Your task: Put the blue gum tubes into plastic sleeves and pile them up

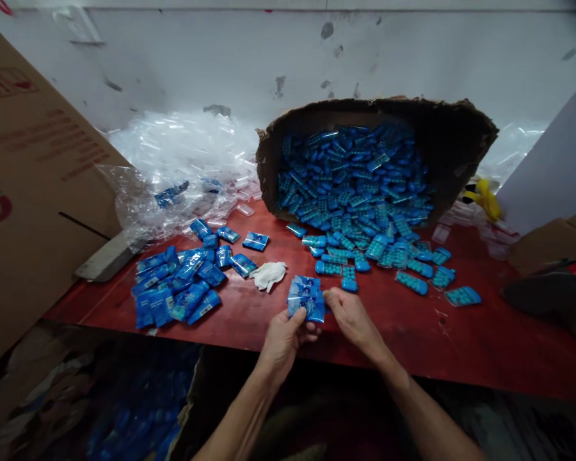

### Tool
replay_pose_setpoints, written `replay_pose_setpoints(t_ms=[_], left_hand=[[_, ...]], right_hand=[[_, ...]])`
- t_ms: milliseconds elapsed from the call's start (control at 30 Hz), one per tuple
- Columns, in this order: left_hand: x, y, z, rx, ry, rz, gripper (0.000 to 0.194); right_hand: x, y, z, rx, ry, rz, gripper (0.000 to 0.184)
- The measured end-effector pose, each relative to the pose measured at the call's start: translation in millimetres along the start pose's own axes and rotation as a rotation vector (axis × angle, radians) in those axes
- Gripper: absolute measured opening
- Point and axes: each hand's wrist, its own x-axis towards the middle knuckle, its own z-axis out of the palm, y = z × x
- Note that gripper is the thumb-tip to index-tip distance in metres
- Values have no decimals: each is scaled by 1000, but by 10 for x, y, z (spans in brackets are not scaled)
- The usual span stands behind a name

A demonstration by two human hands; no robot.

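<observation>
Just above the front part of the red table, my left hand (284, 338) grips printed blue packets (304, 296), thumb on top and fingers underneath. I cannot make out how many packets are there. My right hand (352, 315) is closed, its thumb and fingertips pinching at the packets' right edge. White crumpled tissue (269, 276) lies close by to the left. Farther left is a loose pile of similar blue packets (182, 282). Small clear-and-blue cases with turquoise pellets (413, 282) are scattered beyond my right hand.
A torn cardboard box (465, 160) lies on its side at the back, spilling many blue cases onto the red table (365, 339). Clear plastic pieces in a bag (173, 147) are heaped back left. A large carton (33, 166) stands left; a yellow item (487, 198) is right.
</observation>
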Motion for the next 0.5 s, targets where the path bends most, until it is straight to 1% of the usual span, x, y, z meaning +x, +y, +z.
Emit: replay_pose_setpoints(t_ms=[67, 100, 133, 200, 267, 333, 433, 500], left_hand=[[-10, -22, -13, -33, 36, -1, 23], [-14, -35, -17, -53, 44, -7, 23], [-17, -48, -21, -73, 47, -15, 23], [-22, -68, -34, -116, 46, -36, 23], [-26, -82, -57, -162, 60, -71, 23], [-27, -92, -84, -210, 92, -116, 21], [-26, -110, -108, -274, 121, -177, 16], [-29, -122, -100, -278, 115, -186, 15]], right_hand=[[106, 43, -71, -332, 164, 48, 31], [163, 82, -83, -492, 222, 88, 28], [216, 129, -80, -623, 238, 126, 28], [289, 233, -42, -781, 217, 181, 29], [303, 329, 4, -823, 196, 194, 29], [263, 402, 18, -803, 194, 178, 30], [149, 443, -43, -730, 199, 137, 33], [60, 407, -102, -627, 231, 115, 36]])
